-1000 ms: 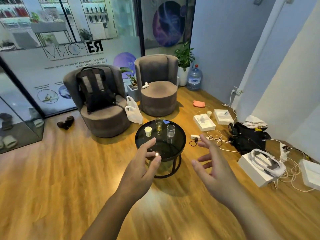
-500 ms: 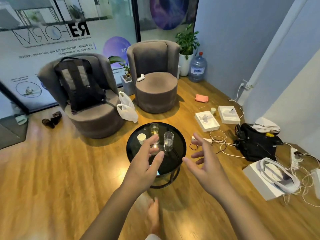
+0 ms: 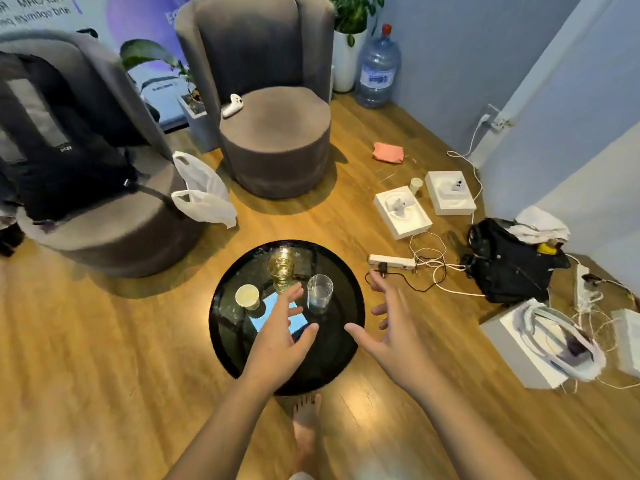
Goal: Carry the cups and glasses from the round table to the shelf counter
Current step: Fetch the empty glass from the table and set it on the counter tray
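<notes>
Three things to drink from stand on the round black desk (image 3: 221, 327), toward its far edge. The paper cup (image 3: 247, 296) is on the left. The glass with yellow drink (image 3: 280, 270) is in the middle, nearest the far edge. The clear glass (image 3: 320, 293) is on the right.

The left hand (image 3: 277, 337) hovers over the middle of the desk, fingers (image 3: 289, 299) spread, holding nothing. The right hand (image 3: 393, 327) hangs by the right edge, fingers spread too.

The glasses look hard, slippery and easy to break. Hold them round the sides. The paper cup looks light and squashy, so hold it gently.
</notes>
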`<state>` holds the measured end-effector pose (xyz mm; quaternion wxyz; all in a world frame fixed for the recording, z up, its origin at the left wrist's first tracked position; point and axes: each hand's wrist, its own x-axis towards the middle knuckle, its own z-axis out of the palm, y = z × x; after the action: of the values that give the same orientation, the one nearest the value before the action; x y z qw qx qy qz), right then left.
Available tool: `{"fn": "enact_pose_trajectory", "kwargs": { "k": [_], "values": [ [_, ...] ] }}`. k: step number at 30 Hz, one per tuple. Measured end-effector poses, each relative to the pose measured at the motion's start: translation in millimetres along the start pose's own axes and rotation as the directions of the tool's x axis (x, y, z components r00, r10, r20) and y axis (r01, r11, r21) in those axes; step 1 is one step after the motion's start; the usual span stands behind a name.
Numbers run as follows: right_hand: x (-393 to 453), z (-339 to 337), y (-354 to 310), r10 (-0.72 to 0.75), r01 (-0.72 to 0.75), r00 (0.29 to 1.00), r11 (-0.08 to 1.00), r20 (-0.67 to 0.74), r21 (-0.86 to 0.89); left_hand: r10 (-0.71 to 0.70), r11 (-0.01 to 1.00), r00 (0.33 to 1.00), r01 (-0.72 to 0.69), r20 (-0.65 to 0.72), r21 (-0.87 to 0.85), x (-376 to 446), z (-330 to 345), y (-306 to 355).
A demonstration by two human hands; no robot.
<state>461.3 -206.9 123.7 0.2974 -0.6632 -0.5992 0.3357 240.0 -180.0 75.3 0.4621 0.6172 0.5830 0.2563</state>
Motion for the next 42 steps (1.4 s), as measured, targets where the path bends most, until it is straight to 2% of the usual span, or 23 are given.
{"fn": "enact_pose_trajectory", "kwargs": {
  "k": [9, 17, 27, 35, 42],
  "values": [
    [117, 84, 86, 0.129, -0.130, 0.987, 0.992, 0.098, -0.005, -0.141, 0.989, 0.987, 0.138, 0.079, 0.048, 131, 38, -88],
    [168, 166, 157, 0.260, -0.232, 0.949, 0.959, 0.181, -0.161, -0.276, 0.960, 0.949, 0.264, 0.152, 0.098, 188, 88, -184],
    [207, 221, 203, 0.395, -0.318, 0.891, 0.895, 0.224, -0.312, -0.262, 0.957, 0.948, 0.230, 0.184, 0.180, 238, 129, -232],
    [213, 193, 180, 0.313, -0.234, 0.925, 0.915, 0.214, -0.328, -0.132, 0.991, 0.979, 0.131, 0.153, 0.018, 237, 116, -206],
    [218, 94, 96, 0.211, -0.180, 0.973, 0.949, 0.094, -0.259, -0.010, 0.998, 0.978, 0.024, 0.209, -0.065, 246, 71, -92]
  ]
}}
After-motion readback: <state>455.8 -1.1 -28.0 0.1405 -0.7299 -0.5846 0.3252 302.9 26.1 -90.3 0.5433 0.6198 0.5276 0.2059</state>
